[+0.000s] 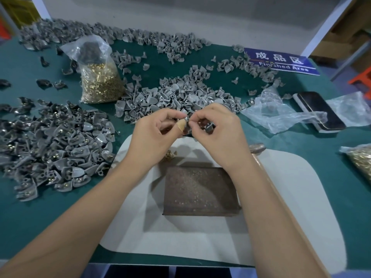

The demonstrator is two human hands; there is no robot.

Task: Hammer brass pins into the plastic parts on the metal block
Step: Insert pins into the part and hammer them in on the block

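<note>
Hands (pixel 186 125) together above metal block (pixel 198 189), fingers pinching small grey part (pixel 186 118); pin indiscernible.

Green table (pixel 60 217) had a white mat (pixel 301 197) near the front edge, metal block (pixel 200 191) sitting on it. Left of the mat, a heap of pinned grey parts (pixel 54 145); behind it, loose grey parts (pixel 176 95), a bag of brass pins (pixel 100 83), a phone (pixel 319 109) and a blue sign (pixel 281 61).

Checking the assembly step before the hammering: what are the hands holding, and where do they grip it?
Both hands, left hand and right hand, pinch a small grey plastic part between fingertips, above the metal block. The exact grip spot cannot be told.
</note>
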